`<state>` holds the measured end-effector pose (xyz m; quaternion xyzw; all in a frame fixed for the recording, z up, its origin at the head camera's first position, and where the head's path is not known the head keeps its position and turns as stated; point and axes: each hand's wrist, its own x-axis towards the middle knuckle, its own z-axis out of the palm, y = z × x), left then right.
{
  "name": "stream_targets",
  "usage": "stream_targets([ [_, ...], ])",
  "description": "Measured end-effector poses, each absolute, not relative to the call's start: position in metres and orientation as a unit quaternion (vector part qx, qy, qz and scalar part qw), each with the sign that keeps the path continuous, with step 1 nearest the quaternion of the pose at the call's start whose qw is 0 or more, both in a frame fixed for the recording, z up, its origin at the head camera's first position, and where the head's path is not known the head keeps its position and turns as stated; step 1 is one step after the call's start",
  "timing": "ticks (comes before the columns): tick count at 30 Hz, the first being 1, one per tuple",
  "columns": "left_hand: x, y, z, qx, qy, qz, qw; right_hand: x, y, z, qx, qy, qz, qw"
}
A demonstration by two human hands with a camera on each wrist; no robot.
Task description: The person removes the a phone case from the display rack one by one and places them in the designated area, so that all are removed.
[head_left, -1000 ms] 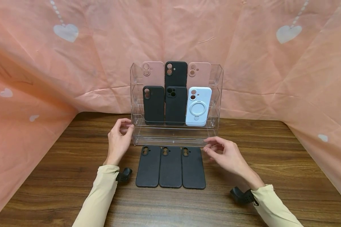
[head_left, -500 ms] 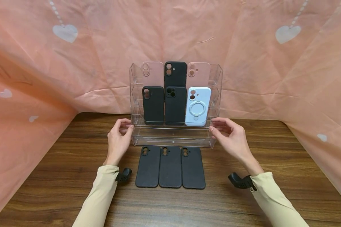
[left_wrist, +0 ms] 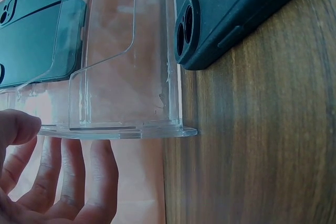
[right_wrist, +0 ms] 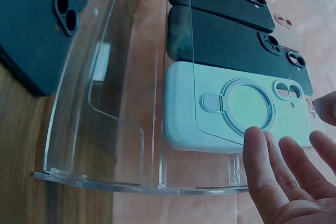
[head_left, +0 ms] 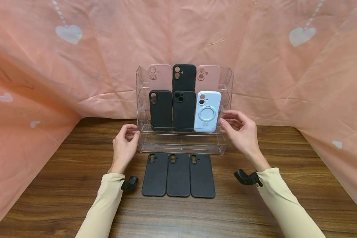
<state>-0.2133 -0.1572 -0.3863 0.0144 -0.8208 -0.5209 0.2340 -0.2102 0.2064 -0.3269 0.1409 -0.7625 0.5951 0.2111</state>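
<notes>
If the right hand (head_left: 242, 132), fingers loosely extended, bumps the white case (head_left: 207, 113), that could skew — the left hand (head_left: 125, 141), fingers relaxed, may barely brace the clear stand (head_left: 181, 148).

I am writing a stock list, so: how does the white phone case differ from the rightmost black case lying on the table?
The white case has a ring on its back; the black case has none. The white case stands in the clear rack; the black case lies flat on the table. Both have a camera opening near one corner.
</notes>
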Motion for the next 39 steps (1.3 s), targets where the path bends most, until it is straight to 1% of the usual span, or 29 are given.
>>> stream_targets([
  [7,-0.213,-0.157,-0.386,0.015,-0.818,-0.527,0.229,-0.221,0.203,-0.325,0.126,-0.759,0.597,0.229],
  [26,-0.212,-0.157,-0.385,0.016,-0.817,-0.532,0.223,-0.232,0.192,-0.315,0.083,-0.781,0.583,0.21],
  [32,-0.212,-0.157,-0.386,0.012,-0.819,-0.529,0.223,-0.236,0.187,-0.313,0.069,-0.789,0.567,0.226],
  [39,-0.212,-0.156,-0.385,0.012,-0.816,-0.531,0.226,-0.241,0.183,-0.312,0.049,-0.8,0.553,0.227],
])
